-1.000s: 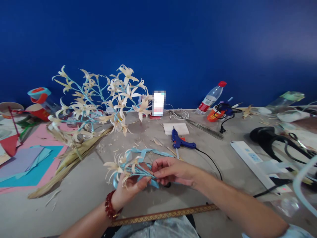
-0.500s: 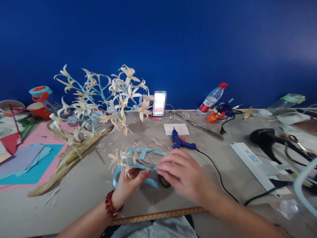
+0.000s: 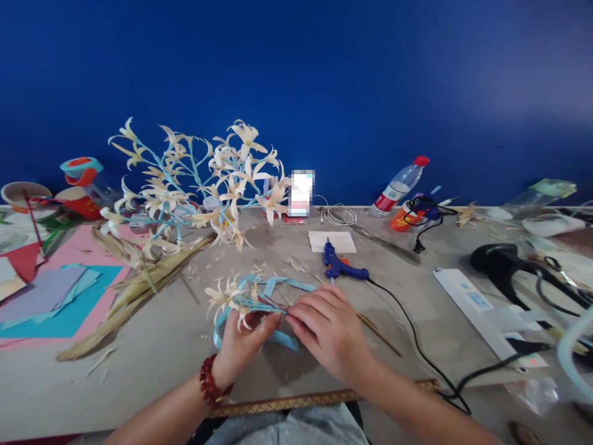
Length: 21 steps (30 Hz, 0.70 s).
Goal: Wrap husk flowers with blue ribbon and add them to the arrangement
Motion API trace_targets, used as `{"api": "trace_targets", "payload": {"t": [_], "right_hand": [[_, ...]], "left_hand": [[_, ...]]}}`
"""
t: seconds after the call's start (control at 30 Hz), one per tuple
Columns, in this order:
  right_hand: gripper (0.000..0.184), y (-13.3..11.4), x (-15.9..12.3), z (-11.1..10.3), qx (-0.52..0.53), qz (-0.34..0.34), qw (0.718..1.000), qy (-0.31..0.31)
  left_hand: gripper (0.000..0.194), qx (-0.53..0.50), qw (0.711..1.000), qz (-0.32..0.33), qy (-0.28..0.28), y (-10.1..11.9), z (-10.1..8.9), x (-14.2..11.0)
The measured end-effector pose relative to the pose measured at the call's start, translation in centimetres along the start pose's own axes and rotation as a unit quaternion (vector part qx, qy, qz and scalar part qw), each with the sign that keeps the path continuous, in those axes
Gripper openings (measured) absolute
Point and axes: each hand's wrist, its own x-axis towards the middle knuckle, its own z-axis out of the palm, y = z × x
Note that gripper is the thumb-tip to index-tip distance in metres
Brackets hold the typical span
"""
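Flower bunch [image 3: 225, 294] clamped in L hand [image 3: 241, 349], stems [image 3: 266, 303] pinched by R hand [image 3: 331, 330], L of glue gun [image 3: 334, 264] | bunching prob. done | ribbon [image 3: 284, 340] loose, winding prob. unfinished

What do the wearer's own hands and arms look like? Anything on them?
Two bare human hands, no gloves. The left hand has a dark red beaded bracelet at its wrist; the right hand shows nothing worn at the wrist. No sleeve shows on either forearm within the frame.
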Motion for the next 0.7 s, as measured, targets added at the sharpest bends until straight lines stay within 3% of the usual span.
{"api": "trace_targets", "payload": {"t": [0.1,0.17,0.23,0.37,0.4,0.47,0.53,0.57,0.6,0.7], "right_hand": [[0.013,0.6,0.3,-0.1,0.112,0.059,0.991,-0.037],[0.014,1.3,0.6,-0.2,0.225,0.133,0.961,-0.091],[0.016,2.0,1.0,-0.4,0.360,0.210,0.892,-0.172],[0.025,2.6,1.4,0.0,0.577,0.303,0.694,-0.306],[0.026,2.6,1.4,0.1,0.603,0.314,0.661,-0.318],[0.028,2.4,1.3,0.5,0.628,0.329,0.631,-0.316],[0.029,2.1,1.2,0.8,0.629,0.334,0.640,-0.289],[0.030,2.0,1.2,0.9,0.619,0.332,0.659,-0.267],[0.030,2.0,1.2,0.8,0.599,0.326,0.689,-0.243],[0.023,1.7,1.2,0.4,0.470,0.272,0.821,-0.174]], "left_hand": [[0.020,0.014,1.000,0.028,0.002,0.3,0.0,-0.1],[0.019,0.028,0.998,0.045,-0.027,0.4,-0.2,-0.2],[0.019,0.030,0.995,0.052,-0.074,0.3,-0.7,-0.1],[0.026,0.001,0.981,0.050,-0.189,-0.4,-1.7,0.0],[0.027,-0.007,0.976,0.049,-0.213,-0.5,-1.9,0.1],[0.027,-0.021,0.971,0.043,-0.236,-0.7,-2.1,0.2],[0.027,-0.040,0.971,0.033,-0.232,-0.7,-2.0,0.3],[0.026,-0.047,0.974,0.029,-0.220,-0.7,-2.0,0.3],[0.026,-0.049,0.978,0.027,-0.203,-0.7,-1.9,0.4],[0.024,-0.036,0.988,0.035,-0.148,-1.1,-1.8,0.4]]}}
